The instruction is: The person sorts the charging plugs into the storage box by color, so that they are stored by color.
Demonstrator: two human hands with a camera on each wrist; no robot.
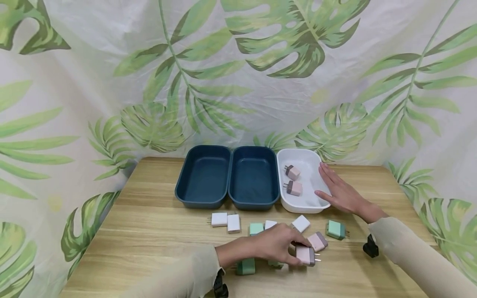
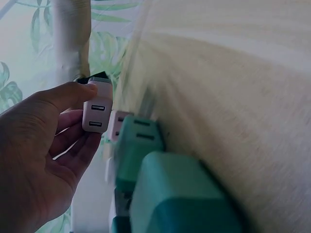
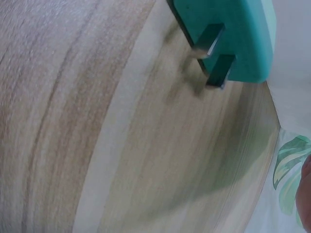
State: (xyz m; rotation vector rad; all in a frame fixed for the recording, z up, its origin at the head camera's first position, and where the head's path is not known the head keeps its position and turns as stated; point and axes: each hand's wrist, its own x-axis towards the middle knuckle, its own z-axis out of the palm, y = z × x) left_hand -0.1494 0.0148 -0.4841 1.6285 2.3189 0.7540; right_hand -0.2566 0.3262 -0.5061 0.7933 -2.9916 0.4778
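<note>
Two slots (image 2: 97,108) on the held charger (image 1: 303,254) show only from left wrist.

This looks like a small screened-off tabletop work spot; whether it sits inside a home, an office or a workshop cannot be told. A pale sheet (image 1: 100,70) printed with large green leaves (image 1: 285,37) fills the upper half of the frame and runs down both sides, its creases showing it to be hung cloth or plastic. Lower down stands a table (image 1: 145,231) with a light wood-grain top and rounded far corners. Dark blue trays (image 1: 203,178) and a white tray (image 1: 307,196) line its far edge at centre, with small plug chargers (image 1: 233,223) scattered below, suggesting a sorting station.
</note>
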